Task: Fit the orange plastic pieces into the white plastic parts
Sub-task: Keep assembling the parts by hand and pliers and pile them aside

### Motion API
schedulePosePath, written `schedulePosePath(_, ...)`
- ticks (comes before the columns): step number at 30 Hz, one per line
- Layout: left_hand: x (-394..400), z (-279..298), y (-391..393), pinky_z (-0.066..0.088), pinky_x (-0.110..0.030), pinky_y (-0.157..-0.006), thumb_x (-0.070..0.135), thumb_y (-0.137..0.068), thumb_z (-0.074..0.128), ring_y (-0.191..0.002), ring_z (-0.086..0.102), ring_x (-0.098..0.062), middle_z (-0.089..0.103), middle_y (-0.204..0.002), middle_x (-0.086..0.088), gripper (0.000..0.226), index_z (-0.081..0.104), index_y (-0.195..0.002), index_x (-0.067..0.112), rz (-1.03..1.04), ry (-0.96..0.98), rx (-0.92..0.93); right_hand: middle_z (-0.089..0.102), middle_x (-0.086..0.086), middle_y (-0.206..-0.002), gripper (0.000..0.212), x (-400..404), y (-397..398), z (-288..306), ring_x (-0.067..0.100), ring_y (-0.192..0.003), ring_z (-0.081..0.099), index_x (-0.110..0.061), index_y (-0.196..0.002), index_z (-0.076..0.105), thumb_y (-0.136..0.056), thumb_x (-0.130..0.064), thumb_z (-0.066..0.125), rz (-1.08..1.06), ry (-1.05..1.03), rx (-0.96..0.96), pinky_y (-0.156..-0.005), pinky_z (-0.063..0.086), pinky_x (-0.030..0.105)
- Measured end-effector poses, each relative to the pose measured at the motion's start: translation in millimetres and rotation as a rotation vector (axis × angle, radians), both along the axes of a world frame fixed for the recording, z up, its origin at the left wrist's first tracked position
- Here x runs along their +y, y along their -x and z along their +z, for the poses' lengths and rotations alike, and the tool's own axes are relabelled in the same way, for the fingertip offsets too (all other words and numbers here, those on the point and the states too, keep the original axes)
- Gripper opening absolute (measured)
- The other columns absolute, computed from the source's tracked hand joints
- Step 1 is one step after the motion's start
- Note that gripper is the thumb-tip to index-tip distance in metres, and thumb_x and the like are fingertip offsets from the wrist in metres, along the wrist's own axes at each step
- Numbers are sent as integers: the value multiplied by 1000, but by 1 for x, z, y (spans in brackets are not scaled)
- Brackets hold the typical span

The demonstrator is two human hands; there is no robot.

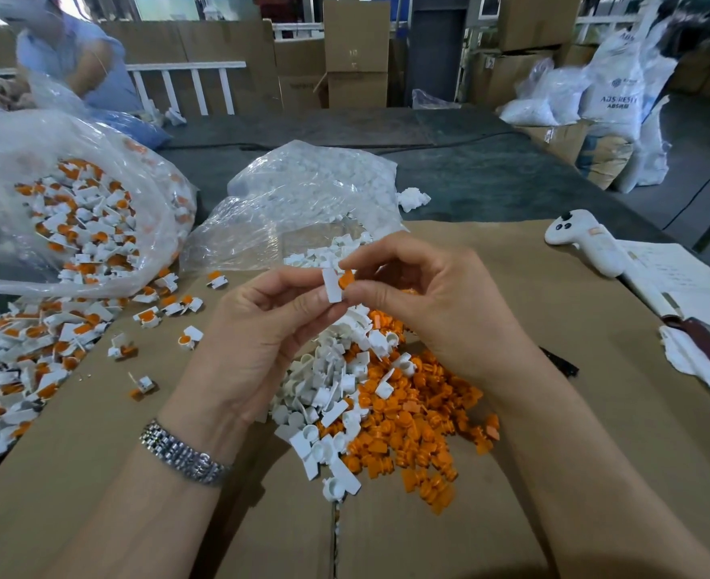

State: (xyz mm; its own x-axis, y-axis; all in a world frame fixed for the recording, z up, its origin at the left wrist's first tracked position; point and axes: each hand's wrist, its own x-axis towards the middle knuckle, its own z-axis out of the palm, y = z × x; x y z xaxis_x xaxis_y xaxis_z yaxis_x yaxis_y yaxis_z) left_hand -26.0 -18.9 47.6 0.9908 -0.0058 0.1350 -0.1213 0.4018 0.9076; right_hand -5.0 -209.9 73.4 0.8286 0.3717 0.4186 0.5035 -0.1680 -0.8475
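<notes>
White part (332, 285) upright btwn both hands, orange piece (346, 279) touching its right side.

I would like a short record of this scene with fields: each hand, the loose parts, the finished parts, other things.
left hand: pinches a white part
right hand: pinches an orange piece against the white part
loose parts: white pile and orange pile on cardboard, under the hands
finished parts: in an open bag at left, more spilled beside it
other: controller, papers at right
</notes>
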Motion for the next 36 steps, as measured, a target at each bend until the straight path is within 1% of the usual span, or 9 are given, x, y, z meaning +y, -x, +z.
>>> schedulePosePath(3, 0, -1, 0, 60, -22, -77, 12, -65, 82, -89, 78, -19, 79, -94, -9, 17, 82, -82, 13, 11, 42, 4, 74, -5, -92, 19, 2, 0, -3, 10, -89, 71, -15, -103, 74, -85, -17, 80, -23, 5, -56, -82, 57, 22)
schedulePosePath(8, 1, -2, 1, 60, -24, -80, 13, -67, 84, -93, 77, -24, 79, -100, -14, 20, 81, -86, 11, 12, -16, -15, 74, -8, -96, 21, 2, -3, -3, 8, -92, 71, -20, -107, 76, -86, -21, 78, -66, 33, -45, -84, 59, 29)
schedulePosePath(12, 1, -1, 1, 60, -25, -80, 12, -68, 82, -92, 77, -24, 79, -99, -14, 18, 81, -86, 10, 28, -37, -6, 72, -7, -98, 21, 3, -3, -2, 10, -92, 69, -16, -107, 76, -86, -19, 78, -77, 74, -90, -84, 58, 27)
schedulePosePath(16, 2, 0, 0, 60, -26, -81, 8, -75, 81, -95, 77, -26, 78, -100, -16, 15, 80, -89, 5, 10, -18, 34, 71, -6, -96, 21, 2, -2, -2, 9, -89, 69, -14, -106, 76, -85, -17, 79, -78, 84, -123, -84, 57, 25)
schedulePosePath(19, 3, 2, 0, 60, -27, -83, 13, -76, 85, -95, 77, -27, 78, -97, -17, 18, 80, -91, 6, -33, 22, 61, 69, -8, -96, 21, 3, -2, -3, 9, -88, 67, -14, -106, 76, -86, -16, 79, -115, 116, -186, -83, 56, 24)
schedulePosePath(22, 0, 2, 1, 60, -27, -83, 11, -72, 83, -92, 77, -24, 78, -97, -14, 14, 79, -85, 10, -9, 23, 86, 68, -9, -97, 20, 5, -1, -4, 7, -88, 66, -15, -107, 75, -87, -17, 79, -137, 177, -244, -83, 55, 26)
schedulePosePath(26, -2, 1, 0, 61, -28, -81, 3, -73, 79, -99, 76, -30, 77, -101, -17, 10, 79, -81, 7, 14, -13, 136, 67, -8, -98, 19, 8, -1, -7, 7, -89, 65, -16, -107, 74, -88, -17, 78, -137, 241, -278, -83, 54, 26)
schedulePosePath(32, 0, 0, -1, 61, -27, -78, 4, -72, 80, -92, 76, -28, 77, -90, -17, 4, 78, -75, 6, 57, -75, 172, 68, -4, -100, 20, 10, -1, -8, 8, -89, 65, -13, -106, 74, -87, -15, 78, -138, 288, -299, -84, 53, 26)
schedulePosePath(36, 0, 1, -2, 61, -26, -76, 2, -71, 79, -85, 77, -25, 77, -86, -17, 3, 77, -73, 3, 77, -78, 197, 67, -3, -101, 19, 11, 0, -8, 8, -91, 64, -13, -107, 74, -88, -14, 77, -120, 306, -288, -85, 53, 28)
